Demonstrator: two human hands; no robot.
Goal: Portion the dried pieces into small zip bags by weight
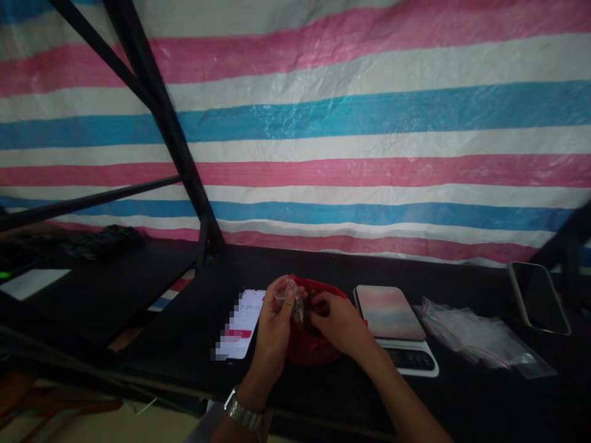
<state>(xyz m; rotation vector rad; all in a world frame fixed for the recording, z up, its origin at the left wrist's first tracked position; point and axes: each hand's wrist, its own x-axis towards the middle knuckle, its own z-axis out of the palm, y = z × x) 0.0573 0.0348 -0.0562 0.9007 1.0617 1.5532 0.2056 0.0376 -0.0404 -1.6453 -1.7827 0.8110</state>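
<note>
Gripping a small clear plastic bag [299, 309] in left hand [277, 315], over a red container [314, 354], long axis slanting down towards right hand [340, 320]. Reaching into container with right hand, fingers bunched; cannot tell whether holding anything. Resting on black worktop [364, 403], before striped plastic sheeting [369, 144].

Left hand [276, 317]: thumb [288, 303] pressed toward curled fingers, pinch grip, thumb side facing the camera. Left forearm [255, 384] comes up from bottom centre. Right hand [341, 321]: back up, fingers bent, pointing in at the left, some fingertips hidden. Right forearm [401, 389] bare, angled in from lower right. Hands close together.
</note>
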